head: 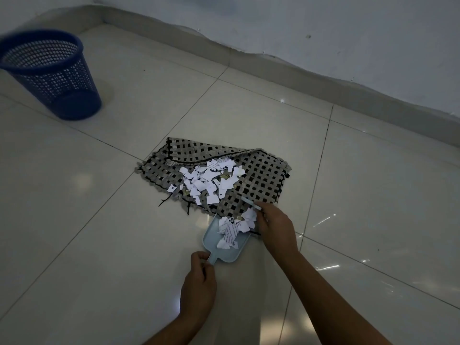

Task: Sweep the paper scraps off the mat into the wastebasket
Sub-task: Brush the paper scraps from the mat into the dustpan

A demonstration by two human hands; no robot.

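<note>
The left hand [199,282] gripped the dustpan [221,245] handle at the mat [261,180] edge, while the right hand [275,225] held a brush [251,203] beside the scraps [209,178].

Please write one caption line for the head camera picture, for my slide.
Left hand holds pale blue plastic dustpan; right hand sweeps white paper scraps off checked woven mat.

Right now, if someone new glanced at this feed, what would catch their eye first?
The white paper scraps heaped mid-frame on the checkered mat, with a smaller pile already in the pale blue dustpan at the mat's near edge. The left hand grips the dustpan's handle while the right hand holds a small brush at the scraps. The blue wastebasket stands far off at the upper left.
</note>
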